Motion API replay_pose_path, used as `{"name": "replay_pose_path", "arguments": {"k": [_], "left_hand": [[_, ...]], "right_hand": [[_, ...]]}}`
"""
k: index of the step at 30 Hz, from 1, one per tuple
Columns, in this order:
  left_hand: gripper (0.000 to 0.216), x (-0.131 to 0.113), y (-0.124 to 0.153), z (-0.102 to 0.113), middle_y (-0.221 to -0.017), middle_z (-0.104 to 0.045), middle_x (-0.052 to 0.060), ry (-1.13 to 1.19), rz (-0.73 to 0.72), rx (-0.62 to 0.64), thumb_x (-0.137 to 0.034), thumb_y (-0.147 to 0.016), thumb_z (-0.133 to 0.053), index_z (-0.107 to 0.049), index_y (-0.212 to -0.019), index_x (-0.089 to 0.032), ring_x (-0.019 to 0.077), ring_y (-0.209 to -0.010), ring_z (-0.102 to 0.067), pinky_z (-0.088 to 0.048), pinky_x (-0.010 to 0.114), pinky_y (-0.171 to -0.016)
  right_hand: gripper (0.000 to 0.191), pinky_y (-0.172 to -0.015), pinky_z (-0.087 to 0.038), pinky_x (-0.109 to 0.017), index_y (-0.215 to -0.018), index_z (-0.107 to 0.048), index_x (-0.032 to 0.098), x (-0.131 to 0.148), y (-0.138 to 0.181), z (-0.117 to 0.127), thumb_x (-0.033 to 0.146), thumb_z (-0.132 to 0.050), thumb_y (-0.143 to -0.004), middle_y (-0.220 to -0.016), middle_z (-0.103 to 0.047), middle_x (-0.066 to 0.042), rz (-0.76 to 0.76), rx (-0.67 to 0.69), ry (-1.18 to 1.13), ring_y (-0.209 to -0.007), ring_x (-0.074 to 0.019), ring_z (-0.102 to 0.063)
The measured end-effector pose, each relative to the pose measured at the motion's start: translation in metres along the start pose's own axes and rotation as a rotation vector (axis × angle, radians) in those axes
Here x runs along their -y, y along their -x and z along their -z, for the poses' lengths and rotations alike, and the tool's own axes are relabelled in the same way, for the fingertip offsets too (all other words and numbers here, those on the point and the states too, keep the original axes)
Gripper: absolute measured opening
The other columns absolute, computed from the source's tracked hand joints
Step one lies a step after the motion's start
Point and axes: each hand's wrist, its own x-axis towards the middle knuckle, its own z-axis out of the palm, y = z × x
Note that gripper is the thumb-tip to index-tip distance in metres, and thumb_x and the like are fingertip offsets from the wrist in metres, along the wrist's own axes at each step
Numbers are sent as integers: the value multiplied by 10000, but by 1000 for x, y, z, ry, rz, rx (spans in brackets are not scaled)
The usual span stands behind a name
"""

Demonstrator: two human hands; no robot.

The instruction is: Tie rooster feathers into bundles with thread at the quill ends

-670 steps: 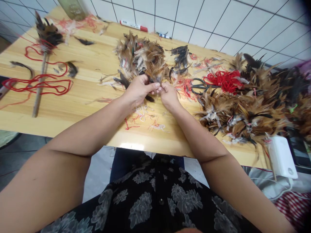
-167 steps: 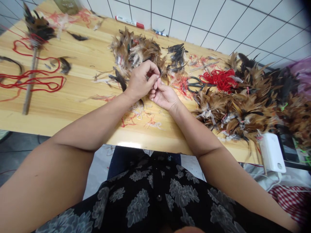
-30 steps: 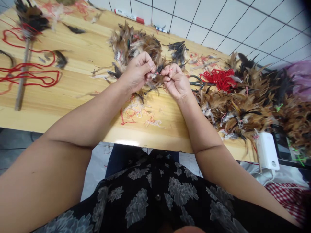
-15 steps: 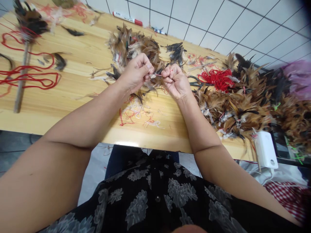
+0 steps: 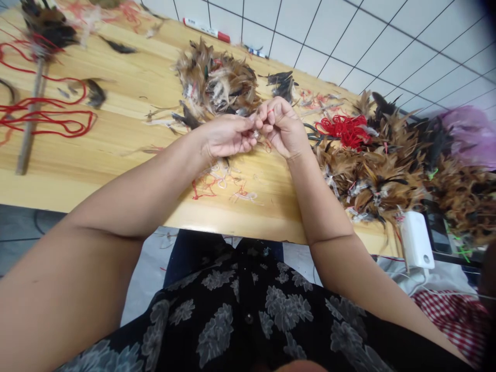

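White tiles [image 5: 349,41] are forming the wall behind a pale wooden desk [image 5: 127,103], where a person in a dark flowered shirt [image 5: 217,330] is working with both hands close together near the middle; the left hand [image 5: 230,135] is curling its fingers inward, its thumb and fingertips pinching a small pale tuft [image 5: 256,134], most of which is hiding between the two hands; the right hand [image 5: 282,126] is curling in to meet it, pinching a red thread [image 5: 270,110] that is passing over its fingers; the fingertips of both hands are meeting or nearly so. Just beyond the hands, a brown feather bundle [image 5: 220,85] is lying on the desk, with dark feathers [image 5: 282,85] resting to its right; near the right wrist, scissors [image 5: 314,133] are showing only in part, and a tangle of red string [image 5: 344,130] is lying beside them; a large feather heap [image 5: 372,175] is spreading over the right end, a purple bag [image 5: 468,137] sitting behind it and a white plastic box [image 5: 416,240] standing at the near edge. Thread scraps [image 5: 220,186] are littering the wood below the hands; at the far left, a stick [image 5: 29,134] topped with dark plumes is lying beneath loops of red cord [image 5: 77,129]; a red-capped marker [image 5: 205,29] is resting by the wall.
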Motion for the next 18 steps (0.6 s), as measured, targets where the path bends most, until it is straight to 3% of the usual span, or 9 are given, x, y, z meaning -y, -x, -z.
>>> {"name": "replay_pose_path", "arguments": {"k": [4,9,15,18], "left_hand": [[570,0,2,-1,-747,-723,50,31,43,22,-337,-1328,-518,-700,-831,-126,82,-612,-570,-440,173,-551],[474,4,1,-3,-729,-687,64,-16,50,57,-108,-1261,-581,-720,-807,-107,83,-611,-626,-463,163,-570],[325,7,-3,1,-746,-699,40,-30,-85,70,22,-1132,-678,-720,-839,-111,69,-589,-632,-491,158,-578],[252,6,-9,10,-755,-698,13,-98,-250,-3,13,-1111,-730,-730,-902,-127,73,-615,-602,-465,189,-609]], "right_hand": [[570,-582,-574,-197,-774,-437,255,1,0,5,449,-911,-1024,-912,-620,3,43,39,82,-784,-113,-634],[574,-671,-630,-261,-782,-484,246,2,0,11,594,-851,-1053,-973,-645,-24,127,33,306,-882,-154,-680],[640,-886,-693,-375,-821,-578,229,8,-1,16,795,-779,-1044,-1025,-680,-40,177,137,524,-988,-190,-711],[681,-913,-685,-381,-909,-629,236,13,-5,27,902,-694,-1038,-1026,-712,-28,198,64,643,-989,-186,-722]]}}
